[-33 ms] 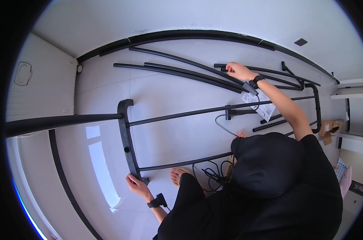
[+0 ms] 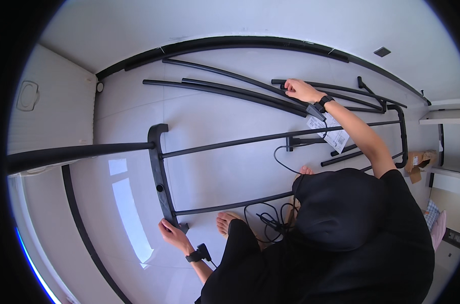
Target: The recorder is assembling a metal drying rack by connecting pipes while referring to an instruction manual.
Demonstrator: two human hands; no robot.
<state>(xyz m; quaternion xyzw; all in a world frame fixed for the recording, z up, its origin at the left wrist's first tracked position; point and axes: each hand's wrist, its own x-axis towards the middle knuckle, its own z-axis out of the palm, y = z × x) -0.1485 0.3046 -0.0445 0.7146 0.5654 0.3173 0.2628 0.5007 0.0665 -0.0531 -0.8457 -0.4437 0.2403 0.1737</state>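
Observation:
A black metal frame lies flat on the pale tiled floor: a curved end bar [image 2: 158, 167] joined to two long thin rails [image 2: 250, 139], with a second end piece [image 2: 403, 137] at the right. My left hand [image 2: 170, 232] grips the lower tip of the near end bar. My right hand [image 2: 299, 90] reaches far forward and closes over the end of a loose black tube [image 2: 361, 91]. Several more long black tubes [image 2: 225, 91] lie side by side just left of that hand. Both wrists wear a black band.
A folded paper sheet [image 2: 336, 136] lies under my right forearm, beside short black bars [image 2: 341, 158]. A black cable [image 2: 270, 218] coils by my bare foot [image 2: 226, 222]. A small cardboard box [image 2: 421, 161] sits at the right. A thick black pole [image 2: 78, 152] runs leftward. Walls close in behind.

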